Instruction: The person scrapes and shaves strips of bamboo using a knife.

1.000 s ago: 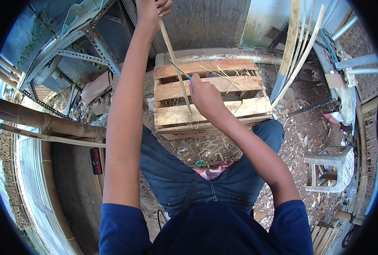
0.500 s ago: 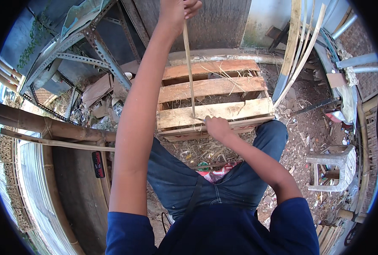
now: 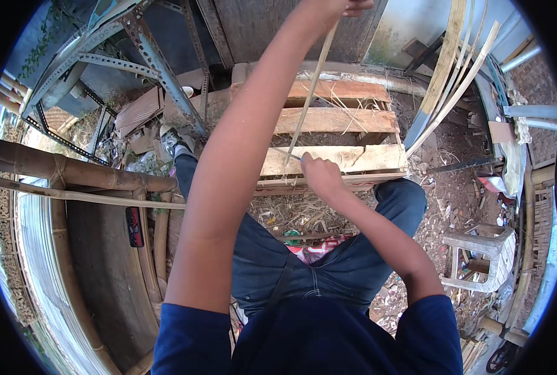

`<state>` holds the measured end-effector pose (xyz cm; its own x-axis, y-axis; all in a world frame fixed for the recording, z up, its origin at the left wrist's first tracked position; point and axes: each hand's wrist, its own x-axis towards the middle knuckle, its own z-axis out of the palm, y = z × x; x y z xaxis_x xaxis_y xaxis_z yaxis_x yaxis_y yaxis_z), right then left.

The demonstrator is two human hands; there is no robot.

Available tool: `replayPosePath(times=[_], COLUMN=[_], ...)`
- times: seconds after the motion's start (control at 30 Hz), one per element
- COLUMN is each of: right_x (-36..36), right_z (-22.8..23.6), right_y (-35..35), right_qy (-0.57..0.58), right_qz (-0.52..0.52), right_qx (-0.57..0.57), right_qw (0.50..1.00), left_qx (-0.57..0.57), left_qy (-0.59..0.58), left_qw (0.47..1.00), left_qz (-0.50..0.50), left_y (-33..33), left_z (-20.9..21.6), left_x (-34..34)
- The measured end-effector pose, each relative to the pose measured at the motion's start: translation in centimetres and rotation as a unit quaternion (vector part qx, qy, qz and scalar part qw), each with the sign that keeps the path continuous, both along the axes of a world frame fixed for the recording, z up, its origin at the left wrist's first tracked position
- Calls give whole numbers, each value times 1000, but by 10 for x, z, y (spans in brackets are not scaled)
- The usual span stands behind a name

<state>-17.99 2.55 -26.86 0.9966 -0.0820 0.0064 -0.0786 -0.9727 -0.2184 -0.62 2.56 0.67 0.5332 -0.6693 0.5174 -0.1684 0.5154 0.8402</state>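
My left hand [image 3: 347, 6], partly cut off by the upper edge, is closed round the top of a long thin bamboo strip [image 3: 311, 84]. The strip slants down to the left, its lower end at the front slat of a low wooden slatted crate [image 3: 347, 159]. Low over that slat, my right hand [image 3: 321, 177] is closed round a small knife [image 3: 284, 152]. Its thin blade points left and meets or crosses the strip near the lower end; its handle is mostly hidden in my fingers. The crate stands in front of my spread knees.
More long strips [image 3: 460, 75] lean at the back right. A worn stool [image 3: 481, 259] stands on the littered ground at the right. To the left are a bamboo pole [image 3: 97, 172], a phone-like dark and red object [image 3: 134, 227] and a perforated metal frame [image 3: 159, 59]. Shavings lie on the crate.
My left hand has moved right and up with the strip, which now leans more. My right hand, holding the knife, has shifted slightly up. The head view has turned a little.
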Motion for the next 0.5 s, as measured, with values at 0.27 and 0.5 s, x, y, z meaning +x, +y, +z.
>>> replayPosePath(times=[0.27, 0.5], right_x=[18, 10], right_z=[129, 108], right_y=[-9, -32], right_qy=[-205, -213], right_qz=[-90, -80], right_qx=[40, 114], right_qw=[974, 967], left_qx=[-58, -58], left_qy=[-152, -172], left_qw=[951, 940], left_qz=[264, 289], left_y=[-8, -37], left_z=[-5, -12], left_x=[8, 2])
